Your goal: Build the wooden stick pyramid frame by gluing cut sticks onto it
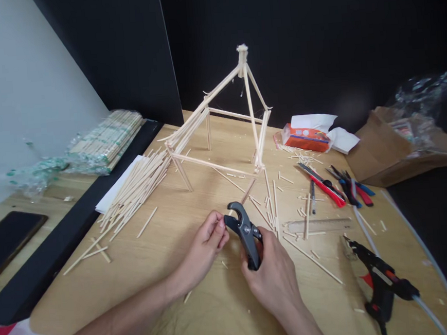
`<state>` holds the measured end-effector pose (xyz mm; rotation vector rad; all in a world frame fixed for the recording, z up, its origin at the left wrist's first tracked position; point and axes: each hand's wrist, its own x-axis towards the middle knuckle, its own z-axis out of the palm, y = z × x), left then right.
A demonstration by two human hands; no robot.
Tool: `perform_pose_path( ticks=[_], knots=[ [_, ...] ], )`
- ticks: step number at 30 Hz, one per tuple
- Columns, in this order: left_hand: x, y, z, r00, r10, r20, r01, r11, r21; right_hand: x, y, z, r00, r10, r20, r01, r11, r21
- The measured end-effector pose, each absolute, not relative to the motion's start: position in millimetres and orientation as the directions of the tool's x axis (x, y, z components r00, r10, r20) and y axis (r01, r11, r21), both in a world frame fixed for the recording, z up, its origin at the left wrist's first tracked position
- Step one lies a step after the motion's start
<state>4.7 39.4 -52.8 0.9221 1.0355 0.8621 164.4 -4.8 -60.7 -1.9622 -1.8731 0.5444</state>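
1 right hand point(272, 272) curls round black cutter point(247, 233) — left hand point(209, 235) pinches stick point(230, 213).

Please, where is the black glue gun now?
In the head view, the black glue gun with a red trigger lies on the light wooden table at the lower right, to the right of the right hand.

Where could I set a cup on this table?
Probably the bare wood between the loose stick pile and the left forearm. A smaller patch lies beneath the stick frame, between its legs. The right is crowded: pliers, glue gun.
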Motion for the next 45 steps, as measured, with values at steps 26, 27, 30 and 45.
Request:
perform_pose_path(
  ticks=[26,27,30,45],
  knots=[
    [5,22,-45,0.308,0.936,-0.171,0.155,0.128,0.980,159,-10,-60,-0.025,0.997,-0.068,0.875,-0.011,-0.484],
    [5,22,-45,0.298,0.937,-0.181,0.163,0.137,0.977,158,-10,-59,-0.022,0.996,-0.081,0.873,-0.020,-0.486],
    [7,21,-48,0.267,0.942,-0.203,0.185,0.157,0.970,157,-10,-57,-0.014,0.993,-0.113,0.873,-0.043,-0.485],
    [10,17,-48,0.245,0.943,-0.227,0.173,0.188,0.967,151,-13,-56,-0.003,0.991,-0.132,0.921,-0.049,-0.386]
  ],
)
